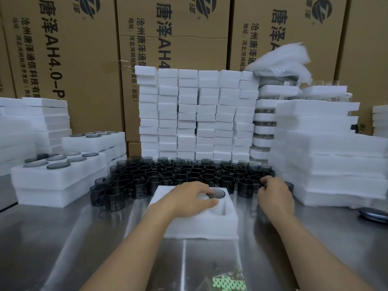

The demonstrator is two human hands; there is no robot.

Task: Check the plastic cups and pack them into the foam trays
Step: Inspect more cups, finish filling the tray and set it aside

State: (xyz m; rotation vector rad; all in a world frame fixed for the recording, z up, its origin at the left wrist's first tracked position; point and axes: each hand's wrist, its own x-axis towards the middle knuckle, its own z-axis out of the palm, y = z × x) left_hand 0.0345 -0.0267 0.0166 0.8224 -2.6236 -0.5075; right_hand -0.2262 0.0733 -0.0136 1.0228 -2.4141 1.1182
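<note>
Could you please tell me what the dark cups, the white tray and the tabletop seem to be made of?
Smoky translucent handled cups: probably glossy plastic, light shows through. White block tray: matte foam, fuzzy edges. Grey tabletop: likely brushed steel, streaky reflections.

A single wide-angle view, worn on the person's head, looks forward and down across the steel worktop [63, 238] from its near edge. It sits close: the foam tray [189, 223] lies just below mid-frame. The lens bows the stacked cartons [69, 59] beyond the far edge and takes in foam stacks [325, 154] toward both side edges.
</note>
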